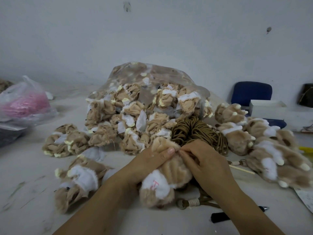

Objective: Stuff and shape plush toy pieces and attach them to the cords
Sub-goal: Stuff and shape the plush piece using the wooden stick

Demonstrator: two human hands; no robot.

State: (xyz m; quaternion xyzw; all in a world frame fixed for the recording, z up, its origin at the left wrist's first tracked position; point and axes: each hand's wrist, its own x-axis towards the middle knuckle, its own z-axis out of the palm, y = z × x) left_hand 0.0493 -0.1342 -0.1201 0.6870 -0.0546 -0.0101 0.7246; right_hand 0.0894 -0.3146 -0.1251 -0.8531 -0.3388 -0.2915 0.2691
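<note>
Plush toy piece [169, 170], tan, gripped by left hand [152, 160]; right hand [201, 158] pinching its top opening: keep seam edges bunched tight while working at cord [199, 203]

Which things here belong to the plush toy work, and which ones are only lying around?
For the job: plush piece in the left hand and right hand; brown cord bundle; clear bag of unstuffed pieces; finished pieces at right.
Lying about: bag with pink contents; pen; blue chair; white box.
</note>
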